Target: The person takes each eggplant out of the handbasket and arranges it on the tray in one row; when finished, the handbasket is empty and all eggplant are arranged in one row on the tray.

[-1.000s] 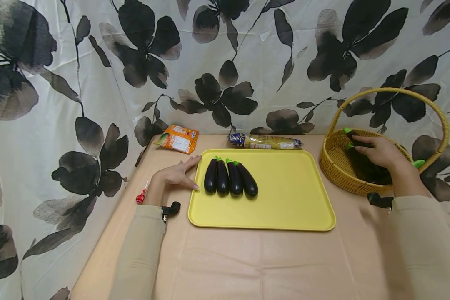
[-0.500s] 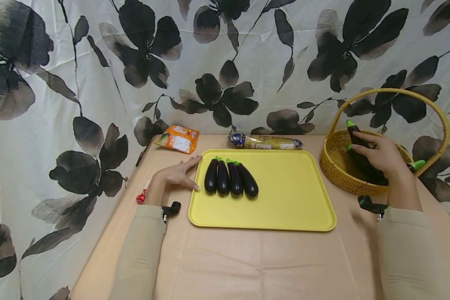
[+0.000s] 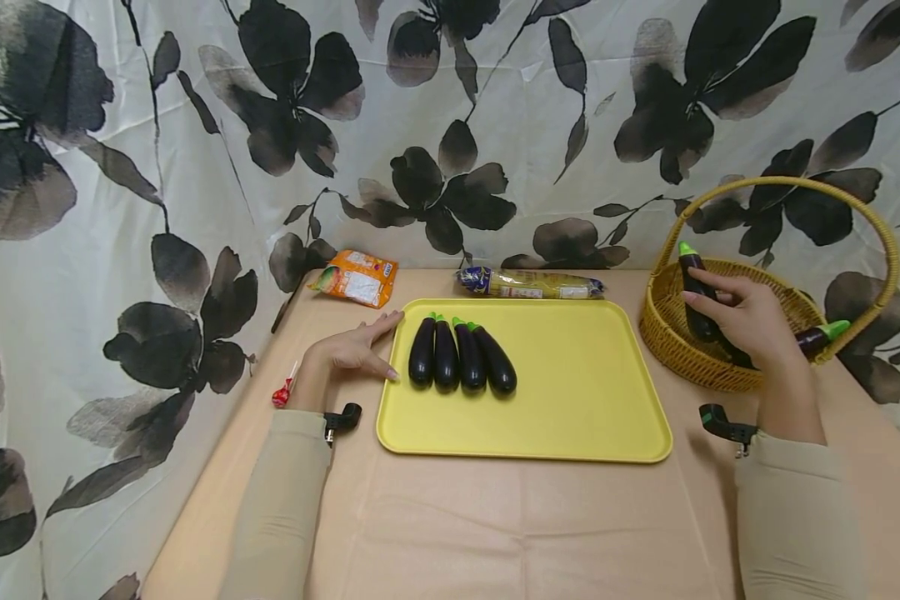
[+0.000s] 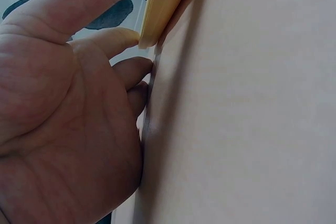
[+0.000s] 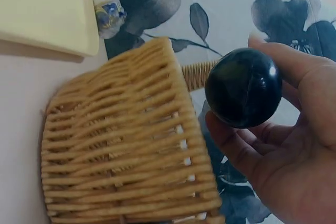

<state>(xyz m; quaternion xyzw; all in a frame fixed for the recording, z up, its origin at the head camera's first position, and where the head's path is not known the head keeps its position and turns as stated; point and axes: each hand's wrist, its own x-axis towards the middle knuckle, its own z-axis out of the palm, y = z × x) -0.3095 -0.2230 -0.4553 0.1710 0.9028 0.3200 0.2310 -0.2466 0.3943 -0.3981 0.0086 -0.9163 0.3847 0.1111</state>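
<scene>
While the right hand (image 3: 753, 321) grips a glossy eggplant (image 5: 244, 87), the left hand (image 3: 352, 348) splays.
Right-wrist view hides the green cap (image 3: 687, 248).

The left hand (image 3: 351, 348) lies outstretched while the right hand (image 3: 752, 317) curls in a grip.

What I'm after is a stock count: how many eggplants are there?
6 visible: four eggplants lie on the tray, the right hand grips one, and one shows at the right rim of the basket. A dark shape inside, partly behind the hand, may be another.
</scene>
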